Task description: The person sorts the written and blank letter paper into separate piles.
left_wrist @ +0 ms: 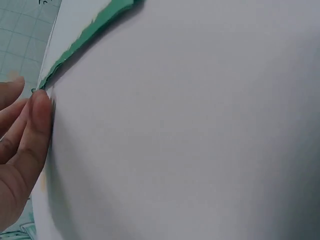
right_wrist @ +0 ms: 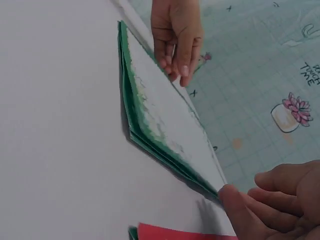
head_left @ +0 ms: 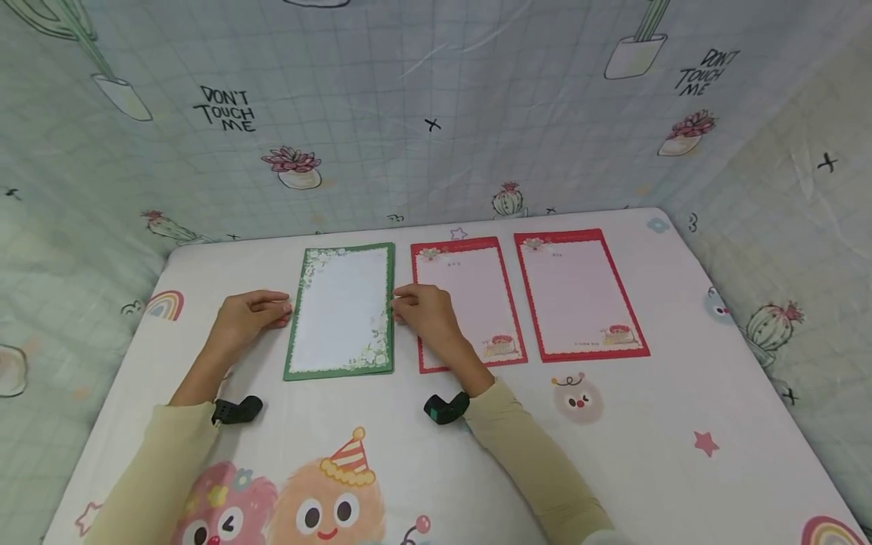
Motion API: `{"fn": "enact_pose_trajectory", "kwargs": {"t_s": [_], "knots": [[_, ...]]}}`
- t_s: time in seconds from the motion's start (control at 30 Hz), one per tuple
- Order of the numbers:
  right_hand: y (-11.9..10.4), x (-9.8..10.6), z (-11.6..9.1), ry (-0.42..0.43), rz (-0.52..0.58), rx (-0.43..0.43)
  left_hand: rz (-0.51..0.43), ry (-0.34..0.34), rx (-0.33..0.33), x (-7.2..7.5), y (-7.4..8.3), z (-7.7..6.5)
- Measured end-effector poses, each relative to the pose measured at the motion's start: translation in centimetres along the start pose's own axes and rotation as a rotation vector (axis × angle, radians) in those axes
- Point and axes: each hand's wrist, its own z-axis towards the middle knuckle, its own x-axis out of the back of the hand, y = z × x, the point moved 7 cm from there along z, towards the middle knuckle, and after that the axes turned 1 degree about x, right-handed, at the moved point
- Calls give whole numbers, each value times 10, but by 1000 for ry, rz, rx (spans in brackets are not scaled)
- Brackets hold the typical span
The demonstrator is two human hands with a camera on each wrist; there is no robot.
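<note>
A stack of green-bordered paper sheets (head_left: pixel 341 314), white inside with printed flowers, lies flat on the table. My left hand (head_left: pixel 250 318) is at its left edge, fingertips right against the border. From the other side my right hand (head_left: pixel 431 312) touches the right edge with thumb and fingertips, fingers mostly straight. Several layers show along the stack's side (right_wrist: pixel 165 157) in the right wrist view, slightly uneven. Below my right hand and wrist lies a red-bordered sheet (head_left: pixel 470 303), partly covered by them. Another red-bordered sheet (head_left: pixel 582 299) sits farther right.
The white table (head_left: pixel 490 454) is covered with cartoon prints of faces, stars and rainbows. Patterned cloth (head_left: pixel 409 113) hangs behind the table and at both sides. A black wrist camera (head_left: pixel 238 410) sits at my left wrist, another camera (head_left: pixel 446 409) at my right.
</note>
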Motion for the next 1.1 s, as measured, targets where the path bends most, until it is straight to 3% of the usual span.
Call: {"fn": "enact_pose_trajectory", "kwargs": {"t_s": [0.17,0.37,0.77,1.1], "knots": [[-7,22,-9,13,-53,68,103,36,-69,0,15,-11],[-2,58,-17,26,-96,57,139,11,-173,-19,40,-26],[27,128,-47,65,-258,-31,76,-98,-259,-77,74,-45],[46,177,-57,122,-305,-23,40,-201,-290,-134,96,-45]]}}
